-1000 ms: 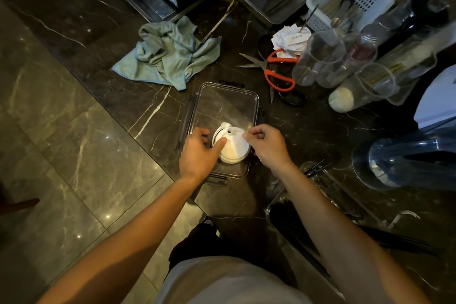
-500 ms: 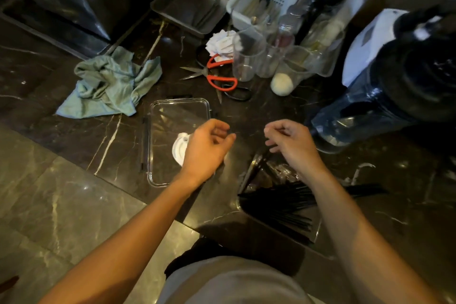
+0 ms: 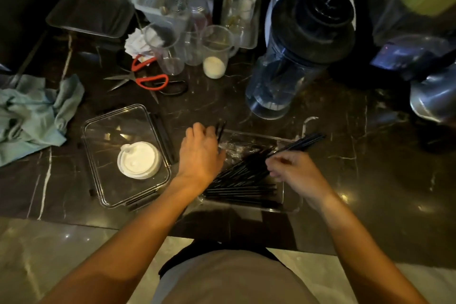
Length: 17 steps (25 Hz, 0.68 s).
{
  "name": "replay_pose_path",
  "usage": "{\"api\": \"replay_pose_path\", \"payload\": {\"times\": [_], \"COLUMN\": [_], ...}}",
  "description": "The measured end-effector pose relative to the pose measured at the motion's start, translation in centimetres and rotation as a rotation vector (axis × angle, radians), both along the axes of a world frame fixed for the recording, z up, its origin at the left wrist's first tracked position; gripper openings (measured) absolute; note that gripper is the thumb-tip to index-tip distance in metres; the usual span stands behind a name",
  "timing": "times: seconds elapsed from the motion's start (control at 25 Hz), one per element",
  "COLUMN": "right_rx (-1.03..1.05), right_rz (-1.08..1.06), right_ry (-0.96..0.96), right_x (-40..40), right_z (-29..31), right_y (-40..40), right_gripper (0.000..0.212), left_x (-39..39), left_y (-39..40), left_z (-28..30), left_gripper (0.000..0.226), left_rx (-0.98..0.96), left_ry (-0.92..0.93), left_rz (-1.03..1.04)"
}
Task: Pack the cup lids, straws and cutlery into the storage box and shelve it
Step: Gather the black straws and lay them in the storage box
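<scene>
Reaching into the clear tray point(image 3: 291, 207) of black straws point(image 3: 241, 180), just right of the storage box point(image 3: 103, 187) holding white cup lids point(image 3: 138, 163). Left hand point(image 3: 199, 155) curled over the straws' far-left ends, grip unclear; right hand point(image 3: 293, 173) pinching a few. Could scatter or roll off the near counter edge if gathered loosely.

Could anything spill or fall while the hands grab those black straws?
Maybe. The right hand holds only a few straws near one end, so they might slip out and scatter. The left hand is reaching into the loose pile, and could flick some over the tray edge. The box with the lids sits near the counter's front edge, so a bump from the left arm might push it off.
</scene>
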State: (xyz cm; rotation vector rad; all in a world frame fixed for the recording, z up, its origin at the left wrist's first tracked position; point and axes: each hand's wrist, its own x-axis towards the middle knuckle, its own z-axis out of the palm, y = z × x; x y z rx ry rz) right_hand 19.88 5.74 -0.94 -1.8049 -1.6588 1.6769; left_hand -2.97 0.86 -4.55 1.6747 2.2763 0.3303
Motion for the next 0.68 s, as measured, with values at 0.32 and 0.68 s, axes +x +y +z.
{"api": "replay_pose_path", "payload": {"times": [0.32, 0.68], "right_rx": [-0.283, -0.327], "right_rz": [-0.368, -0.676], "right_ry": [0.095, 0.342], "right_x": [0.3, -1.5], "right_z": [-4.1, -6.3], "right_y": [-2.6, -1.1], "right_gripper": [0.016, 0.034], "left_x": [2.1, 3.7], "left_y": [-0.4, -0.8], "left_z": [-1.4, -2.7], "left_gripper": [0.077, 0.123], "left_rx": [0.052, -0.205], "left_ry": [0.148, -0.393], "left_rz": [-0.227, -0.298]}}
